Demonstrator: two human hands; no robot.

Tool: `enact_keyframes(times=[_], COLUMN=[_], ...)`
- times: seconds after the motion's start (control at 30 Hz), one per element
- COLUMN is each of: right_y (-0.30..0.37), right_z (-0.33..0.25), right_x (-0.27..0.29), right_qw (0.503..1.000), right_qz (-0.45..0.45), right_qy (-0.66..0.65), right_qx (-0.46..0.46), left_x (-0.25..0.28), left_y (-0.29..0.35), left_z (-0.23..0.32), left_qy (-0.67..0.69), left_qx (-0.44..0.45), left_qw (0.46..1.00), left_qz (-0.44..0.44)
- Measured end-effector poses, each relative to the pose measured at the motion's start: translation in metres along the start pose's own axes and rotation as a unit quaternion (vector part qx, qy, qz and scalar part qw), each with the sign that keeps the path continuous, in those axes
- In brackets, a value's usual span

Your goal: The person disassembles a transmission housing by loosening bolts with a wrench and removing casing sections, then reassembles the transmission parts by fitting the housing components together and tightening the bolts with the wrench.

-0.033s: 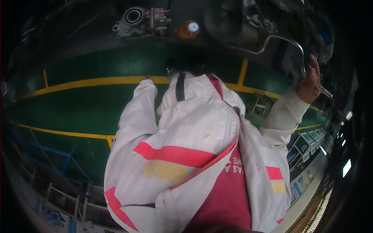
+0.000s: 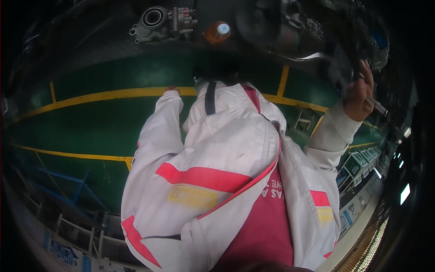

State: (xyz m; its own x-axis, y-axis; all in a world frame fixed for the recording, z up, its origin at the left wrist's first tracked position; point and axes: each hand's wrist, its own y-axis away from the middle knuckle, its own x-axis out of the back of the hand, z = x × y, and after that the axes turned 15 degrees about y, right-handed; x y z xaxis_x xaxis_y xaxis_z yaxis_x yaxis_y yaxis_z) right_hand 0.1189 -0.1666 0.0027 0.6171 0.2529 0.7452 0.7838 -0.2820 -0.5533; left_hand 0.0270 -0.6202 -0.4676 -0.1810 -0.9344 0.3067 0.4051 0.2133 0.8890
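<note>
My right hand (image 2: 359,96) is at the right side, around the handle end of a bent metal speed wrench (image 2: 312,56). Its fingers are partly stretched upward, and the handle's metal end (image 2: 379,107) sticks out below the palm. The crank part of the wrench is smeared by motion. Its far end runs left toward a dark metal assembly (image 2: 301,27), where the tip is hard to make out. My left hand (image 2: 171,89) shows only a little beyond its sleeve, low beside my leg, with its fingers mostly hidden.
On the dark work surface lie a grey metal housing with a round bearing (image 2: 154,19) and an orange container with a white cap (image 2: 217,31). Yellow lines (image 2: 122,94) cross the green floor. A white-framed stool (image 2: 304,121) stands to the right; metal frames (image 2: 77,231) stand lower left.
The wrench's crank, sharp and arched upward before, is now a blur as it turns. My right hand has shifted slightly around the handle; the left has barely moved.
</note>
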Motion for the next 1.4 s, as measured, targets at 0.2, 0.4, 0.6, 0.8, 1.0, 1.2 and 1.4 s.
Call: enact_keyframes(times=[0.2,0.4,0.6,0.8,1.0,1.2,1.4], right_y=[0.03,0.127,0.101,0.084,0.095,0.091,0.094], right_z=[0.072,0.176,0.202,0.315,0.425,0.483,0.497], right_x=[0.039,0.128,0.101,0.076,-0.053,-0.154,-0.17], right_qw=[0.896,0.768,0.796,0.742,0.702,0.595,0.571], right_qz=[0.11,0.23,0.222,0.153,-0.184,-0.322,-0.254], right_qy=[-0.184,-0.327,-0.123,-0.162,-0.172,-0.073,-0.088], right_qx=[-0.39,-0.5,-0.549,-0.633,-0.666,-0.733,-0.776], left_x=[-0.039,-0.102,-0.205,-0.228,-0.216,-0.229,-0.27], left_y=[0.036,0.188,0.271,0.223,0.226,0.331,0.339], left_z=[0.024,0.133,0.178,0.184,0.174,0.24,0.245], left_qy=[-0.238,-0.032,-0.078,-0.158,-0.016,-0.274,-0.231], left_qx=[-0.091,-0.22,-0.541,-0.491,-0.381,-0.286,-0.369], left_qw=[0.961,0.938,0.83,0.834,0.908,0.918,0.885], left_qz=[-0.104,-0.267,-0.111,-0.196,-0.172,0.016,0.163])
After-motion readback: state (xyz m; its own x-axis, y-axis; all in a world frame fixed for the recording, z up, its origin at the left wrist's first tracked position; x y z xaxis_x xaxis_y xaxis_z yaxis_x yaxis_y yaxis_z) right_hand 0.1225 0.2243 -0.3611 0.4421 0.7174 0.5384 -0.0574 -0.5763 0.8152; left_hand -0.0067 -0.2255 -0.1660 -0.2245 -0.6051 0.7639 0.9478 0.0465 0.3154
